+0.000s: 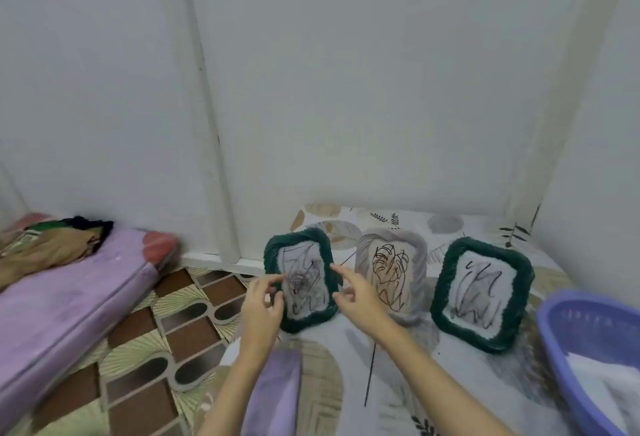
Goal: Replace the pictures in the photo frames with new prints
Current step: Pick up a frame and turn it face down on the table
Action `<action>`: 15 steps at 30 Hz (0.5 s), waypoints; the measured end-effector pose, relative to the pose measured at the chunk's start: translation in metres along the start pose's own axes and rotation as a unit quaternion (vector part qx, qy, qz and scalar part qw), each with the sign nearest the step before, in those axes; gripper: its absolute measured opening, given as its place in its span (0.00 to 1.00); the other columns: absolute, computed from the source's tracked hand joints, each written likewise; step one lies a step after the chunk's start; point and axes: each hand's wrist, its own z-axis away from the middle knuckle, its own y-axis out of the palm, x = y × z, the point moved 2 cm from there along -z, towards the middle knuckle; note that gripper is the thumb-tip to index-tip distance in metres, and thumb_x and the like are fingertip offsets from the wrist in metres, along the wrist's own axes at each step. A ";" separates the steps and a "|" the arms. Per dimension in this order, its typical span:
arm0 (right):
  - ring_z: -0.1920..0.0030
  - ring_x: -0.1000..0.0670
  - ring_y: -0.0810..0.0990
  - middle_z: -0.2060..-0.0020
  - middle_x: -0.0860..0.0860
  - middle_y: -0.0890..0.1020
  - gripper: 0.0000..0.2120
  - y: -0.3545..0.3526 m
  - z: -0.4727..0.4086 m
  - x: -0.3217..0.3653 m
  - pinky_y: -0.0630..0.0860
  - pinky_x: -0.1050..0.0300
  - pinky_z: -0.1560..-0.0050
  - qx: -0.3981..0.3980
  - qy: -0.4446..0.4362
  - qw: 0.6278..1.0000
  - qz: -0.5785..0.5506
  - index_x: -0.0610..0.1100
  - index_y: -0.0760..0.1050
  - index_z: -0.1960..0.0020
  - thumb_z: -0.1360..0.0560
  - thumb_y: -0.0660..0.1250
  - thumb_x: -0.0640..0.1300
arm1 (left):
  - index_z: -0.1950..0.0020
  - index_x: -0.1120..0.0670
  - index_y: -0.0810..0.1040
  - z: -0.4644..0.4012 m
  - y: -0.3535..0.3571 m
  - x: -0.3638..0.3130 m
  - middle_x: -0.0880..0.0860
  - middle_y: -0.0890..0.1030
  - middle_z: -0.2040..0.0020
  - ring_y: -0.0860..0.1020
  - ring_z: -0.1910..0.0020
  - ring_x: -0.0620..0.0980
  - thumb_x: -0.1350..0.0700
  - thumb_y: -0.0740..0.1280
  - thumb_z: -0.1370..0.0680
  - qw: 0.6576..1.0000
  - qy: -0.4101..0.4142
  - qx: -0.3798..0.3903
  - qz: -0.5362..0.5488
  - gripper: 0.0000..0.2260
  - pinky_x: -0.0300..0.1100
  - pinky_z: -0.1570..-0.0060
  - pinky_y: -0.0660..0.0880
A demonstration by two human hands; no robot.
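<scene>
The left hand (261, 300) and right hand (356, 292), fingers loosely spread, flank the nearest green frame (300, 278), possibly touching; no frame appears opened yet.

A mattress under a leaf-print sheet (363, 397) carries three frames standing in a row near its far edge: a dark green frame (300, 279) toward the left edge, a grey frame (391, 271) in the middle, another dark green frame (482, 293) toward the right. A purple plastic basin (588, 349) sits at the right edge.
</scene>
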 end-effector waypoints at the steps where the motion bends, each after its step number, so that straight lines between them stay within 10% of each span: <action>1: 0.35 0.52 0.67 0.32 0.50 0.66 0.26 0.007 -0.006 0.000 0.66 0.49 0.32 -0.008 0.001 1.000 0.007 0.55 0.62 0.29 0.24 0.62 0.37 | 0.48 0.42 0.73 -0.002 -0.002 0.009 0.52 0.72 0.41 0.73 0.42 0.50 0.66 0.65 0.26 1.000 -0.013 -0.011 0.003 0.18 0.50 0.43 0.75; 6: 0.25 0.46 0.50 0.25 0.47 0.50 0.37 0.033 -0.028 -0.005 0.57 0.56 0.31 -0.005 0.044 0.999 0.012 0.59 0.51 0.26 0.25 0.61 0.32 | 0.30 0.41 0.60 -0.014 0.001 0.030 0.48 0.65 0.33 0.70 0.38 0.48 0.65 0.70 0.29 0.996 -0.061 0.052 0.050 0.34 0.46 0.43 0.75; 15: 0.53 0.52 0.71 0.49 0.49 0.67 0.39 0.022 -0.024 -0.013 0.75 0.59 0.49 -0.042 0.033 0.998 0.040 0.61 0.57 0.28 0.29 0.68 0.34 | 0.32 0.41 0.59 -0.021 -0.010 0.020 0.55 0.75 0.45 0.82 0.55 0.44 0.74 0.66 0.30 0.970 -0.115 0.101 0.186 0.38 0.35 0.60 0.79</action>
